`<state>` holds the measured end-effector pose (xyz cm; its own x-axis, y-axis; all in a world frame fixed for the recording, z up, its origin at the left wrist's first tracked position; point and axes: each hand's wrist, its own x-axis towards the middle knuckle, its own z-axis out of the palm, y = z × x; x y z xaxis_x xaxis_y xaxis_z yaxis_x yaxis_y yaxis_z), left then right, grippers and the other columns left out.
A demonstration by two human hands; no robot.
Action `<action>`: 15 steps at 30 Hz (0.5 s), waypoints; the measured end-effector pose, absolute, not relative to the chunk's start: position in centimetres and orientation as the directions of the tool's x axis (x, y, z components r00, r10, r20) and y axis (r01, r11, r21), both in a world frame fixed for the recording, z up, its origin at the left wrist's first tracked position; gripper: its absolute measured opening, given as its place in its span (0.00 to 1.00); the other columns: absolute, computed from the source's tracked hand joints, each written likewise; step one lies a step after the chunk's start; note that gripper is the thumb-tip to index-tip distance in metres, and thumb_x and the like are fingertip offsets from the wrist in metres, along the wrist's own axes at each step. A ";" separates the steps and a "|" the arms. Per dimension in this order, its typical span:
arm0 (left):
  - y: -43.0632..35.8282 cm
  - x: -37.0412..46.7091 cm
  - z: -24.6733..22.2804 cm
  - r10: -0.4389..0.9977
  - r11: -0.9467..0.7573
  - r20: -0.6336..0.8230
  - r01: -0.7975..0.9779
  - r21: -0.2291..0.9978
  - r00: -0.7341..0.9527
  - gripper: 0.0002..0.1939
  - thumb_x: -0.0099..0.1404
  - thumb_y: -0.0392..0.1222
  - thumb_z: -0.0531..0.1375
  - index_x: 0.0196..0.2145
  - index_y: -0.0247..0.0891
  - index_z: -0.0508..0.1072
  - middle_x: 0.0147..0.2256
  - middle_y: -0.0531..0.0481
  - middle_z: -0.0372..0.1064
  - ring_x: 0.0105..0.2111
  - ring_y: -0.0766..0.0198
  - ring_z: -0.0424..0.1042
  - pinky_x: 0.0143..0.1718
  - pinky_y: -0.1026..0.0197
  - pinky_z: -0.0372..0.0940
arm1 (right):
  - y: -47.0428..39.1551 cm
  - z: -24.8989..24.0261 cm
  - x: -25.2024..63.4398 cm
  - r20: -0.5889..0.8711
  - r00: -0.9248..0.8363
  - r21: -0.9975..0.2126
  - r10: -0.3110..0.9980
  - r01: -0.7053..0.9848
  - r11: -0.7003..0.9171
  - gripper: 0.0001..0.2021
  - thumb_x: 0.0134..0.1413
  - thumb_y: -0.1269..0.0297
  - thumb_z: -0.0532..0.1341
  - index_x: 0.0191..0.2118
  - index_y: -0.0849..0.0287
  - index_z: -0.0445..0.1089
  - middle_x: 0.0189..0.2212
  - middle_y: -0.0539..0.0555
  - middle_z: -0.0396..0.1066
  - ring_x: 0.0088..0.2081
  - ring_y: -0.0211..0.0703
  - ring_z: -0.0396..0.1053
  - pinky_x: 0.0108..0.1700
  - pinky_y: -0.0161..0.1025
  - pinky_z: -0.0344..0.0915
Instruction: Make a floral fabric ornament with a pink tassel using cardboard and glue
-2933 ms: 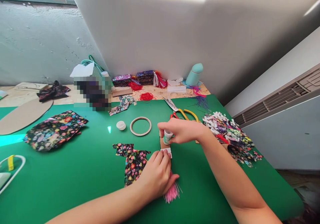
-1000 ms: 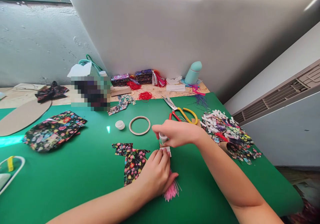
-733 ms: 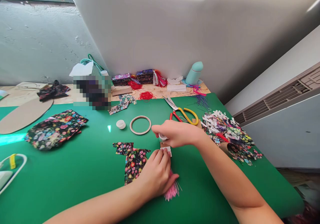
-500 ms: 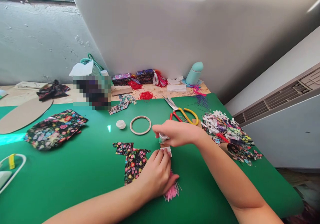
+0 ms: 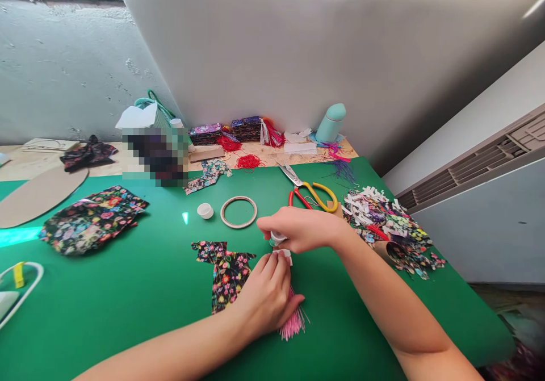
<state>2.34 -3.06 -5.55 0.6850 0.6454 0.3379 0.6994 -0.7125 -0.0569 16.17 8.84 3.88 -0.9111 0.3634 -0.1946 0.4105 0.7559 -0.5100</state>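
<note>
My right hand [image 5: 300, 229] is closed around a small white-capped bottle [image 5: 279, 236], held upside down or tilted over a small white piece [image 5: 286, 254]. Pressed on that piece are the fingers of my left hand [image 5: 270, 293], which lies over a pink tassel [image 5: 292, 325]; the tassel's upper part is hidden under the palm. A black floral fabric cutout [image 5: 227, 279] lies flat just left of my left hand, partly covered by it. A white cap [image 5: 205, 211] and a roll of tape [image 5: 238, 212] rest on the green mat beyond.
Yellow-handled scissors [image 5: 317, 195] and red-handled pliers [image 5: 298, 197] lie behind my right hand. Scraps [image 5: 383, 222] are heaped at the right. Floral fabric [image 5: 96, 219] and a cardboard oval [image 5: 40, 199] are at the left. A turquoise bottle [image 5: 331, 124] stands by the wall.
My right hand with the bottle has shifted very slightly left and down towards the white piece. The view has also moved a little; my left hand stays in place.
</note>
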 end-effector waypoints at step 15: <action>-3.3 2.4 -5.7 0.633 -0.715 0.351 0.695 -0.077 0.690 0.28 0.63 0.53 0.54 0.44 0.19 0.72 0.43 0.29 0.69 0.44 0.44 0.68 0.47 0.49 0.60 | 6.5 2.6 16.4 0.029 -0.749 -0.671 0.662 0.477 0.568 0.21 0.49 0.72 0.61 0.49 0.57 0.57 0.34 0.51 0.70 0.36 0.44 0.69 0.37 0.36 0.62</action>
